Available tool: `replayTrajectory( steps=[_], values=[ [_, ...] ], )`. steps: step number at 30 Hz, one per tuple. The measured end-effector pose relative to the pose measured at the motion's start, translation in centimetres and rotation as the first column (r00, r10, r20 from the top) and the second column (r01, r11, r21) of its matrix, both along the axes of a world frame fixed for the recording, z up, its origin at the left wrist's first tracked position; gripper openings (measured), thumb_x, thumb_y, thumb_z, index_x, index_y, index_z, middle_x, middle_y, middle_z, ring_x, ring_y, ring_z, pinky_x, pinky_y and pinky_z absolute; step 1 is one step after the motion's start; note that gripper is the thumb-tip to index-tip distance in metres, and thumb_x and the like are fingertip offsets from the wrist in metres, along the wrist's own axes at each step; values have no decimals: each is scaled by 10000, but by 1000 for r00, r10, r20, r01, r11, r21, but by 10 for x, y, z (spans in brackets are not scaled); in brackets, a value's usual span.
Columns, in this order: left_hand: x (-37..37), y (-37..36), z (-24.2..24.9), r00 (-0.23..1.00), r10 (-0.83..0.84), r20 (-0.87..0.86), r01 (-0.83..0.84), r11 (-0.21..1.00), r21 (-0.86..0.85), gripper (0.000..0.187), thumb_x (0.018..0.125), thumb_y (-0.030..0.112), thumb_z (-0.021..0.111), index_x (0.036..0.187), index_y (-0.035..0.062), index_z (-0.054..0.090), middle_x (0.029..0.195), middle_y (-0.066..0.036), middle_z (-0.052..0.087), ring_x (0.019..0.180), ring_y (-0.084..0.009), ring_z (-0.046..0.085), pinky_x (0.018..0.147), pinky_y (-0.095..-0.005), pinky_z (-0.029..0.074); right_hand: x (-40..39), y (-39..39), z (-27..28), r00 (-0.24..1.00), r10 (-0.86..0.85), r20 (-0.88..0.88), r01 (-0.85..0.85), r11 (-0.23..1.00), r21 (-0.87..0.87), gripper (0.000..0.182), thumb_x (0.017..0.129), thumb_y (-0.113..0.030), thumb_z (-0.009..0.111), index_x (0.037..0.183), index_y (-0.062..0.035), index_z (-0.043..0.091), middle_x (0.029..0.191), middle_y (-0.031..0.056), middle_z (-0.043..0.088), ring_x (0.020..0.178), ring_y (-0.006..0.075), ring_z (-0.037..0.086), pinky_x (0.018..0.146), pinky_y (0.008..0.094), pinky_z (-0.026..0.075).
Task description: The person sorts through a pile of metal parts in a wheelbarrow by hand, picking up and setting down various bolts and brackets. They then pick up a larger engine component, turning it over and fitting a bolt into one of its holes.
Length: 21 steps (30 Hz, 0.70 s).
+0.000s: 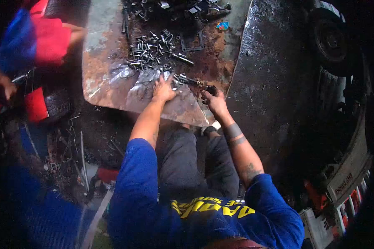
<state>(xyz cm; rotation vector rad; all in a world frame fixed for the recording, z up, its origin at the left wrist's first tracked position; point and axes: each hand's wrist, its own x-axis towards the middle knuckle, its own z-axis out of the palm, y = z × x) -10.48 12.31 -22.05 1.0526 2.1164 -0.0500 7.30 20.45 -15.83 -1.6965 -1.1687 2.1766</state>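
Where hands point(164, 89) reach: bolts point(153, 52) just beyond, on rusty sheet point(104, 83).

Dim scene, light falling from above onto the rusty grey metal sheet point(108, 79), glare on its crumpled silvery patches; corners sink into black vignette; fisheye bends the edges; left side smeared, blurry.

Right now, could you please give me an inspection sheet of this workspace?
Surface: rusty metal sheet on a dark floor.
Job's things: bolts heaped on the sheet; a few more by the left hand.
Clutter: flat gasket, small blue item.
Grippers: left hand spread flat on the sheet; right hand holds a small dark part.
Cables: nothing seen.
Surroundings: tyre at right; another person's red sleeve at left.
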Motion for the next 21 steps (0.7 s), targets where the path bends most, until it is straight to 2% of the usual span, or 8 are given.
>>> replayTrajectory(
  steps=[2, 5, 7, 10, 11, 13, 17, 21],
  values=[
    [7, 13, -5, 995, 81, -64, -86, 994, -67, 866, 496, 516, 694, 1234, 252, 326, 1278, -192, 212, 1124, -402, 275, 919, -486, 242, 6, -3, -22, 988, -41, 146, 26, 995, 100, 241, 765, -131, 521, 950, 23, 512, 839, 64, 566, 718, 143, 525, 610, 268, 419],
    [18, 28, -16, 1000, -2, 30, 4, 999, -52, 862, 479, 518, 702, 1219, 243, 355, 1280, -186, 213, 1122, -393, 280, 910, -486, 247, -6, -1, 2, 960, -249, -131, 223, 956, -189, 188, 771, -144, 524, 906, -12, 520, 820, 39, 558, 718, 108, 510, 609, 263, 405],
    [23, 31, -27, 999, 29, 33, -28, 998, -53, 818, 492, 491, 709, 1200, 242, 383, 1278, -189, 218, 1120, -394, 284, 912, -488, 249, -10, 2, 0, 949, -276, -150, 230, 936, -265, 155, 787, -172, 503, 873, -46, 528, 776, 22, 547, 688, 104, 506, 591, 268, 404],
    [22, 29, -36, 997, -21, 68, 19, 999, 30, 709, 540, 462, 693, 1156, 232, 427, 1249, -211, 239, 1108, -418, 283, 898, -511, 267, -16, 11, -1, 858, -504, -103, 357, 727, -586, 189, 806, -234, 458, 883, -79, 533, 731, 16, 541, 610, 133, 494, 550, 256, 398],
    [20, 30, -36, 998, -12, 58, 10, 1000, 28, 709, 540, 462, 693, 1156, 232, 427, 1249, -211, 239, 1108, -418, 283, 898, -511, 267, -17, 13, -9, 861, -496, -110, 345, 730, -590, 189, 806, -234, 458, 883, -79, 533, 731, 16, 541, 610, 133, 494, 550, 256, 398],
    [22, 27, -33, 984, -155, 91, 156, 988, 0, 613, 605, 445, 653, 1129, 206, 441, 1247, -204, 249, 1102, -424, 286, 895, -515, 271, -14, 12, -25, 839, -534, -101, 340, 661, -669, 210, 806, -240, 453, 910, -76, 533, 761, 27, 550, 637, 131, 501, 559, 258, 400],
    [39, 23, -25, 988, -138, 67, 138, 990, 5, 445, 704, 407, 564, 1077, 187, 463, 1205, -194, 322, 1033, -420, 365, 833, -514, 340, -11, 15, -26, 860, -500, -101, 331, 697, -636, 233, 811, -249, 439, 920, -64, 530, 775, 51, 556, 666, 148, 520, 593, 277, 421],
    [52, 21, -22, 981, -168, 97, 176, 980, -89, 369, 734, 236, 504, 1062, 74, 453, 1174, -218, 360, 974, -422, 423, 790, -493, 383, -8, 10, -34, 829, -557, -46, 444, 706, -552, 251, 824, -248, 411, 930, -52, 526, 783, 76, 545, 686, 192, 520, 657, 289, 439]
  ],
)
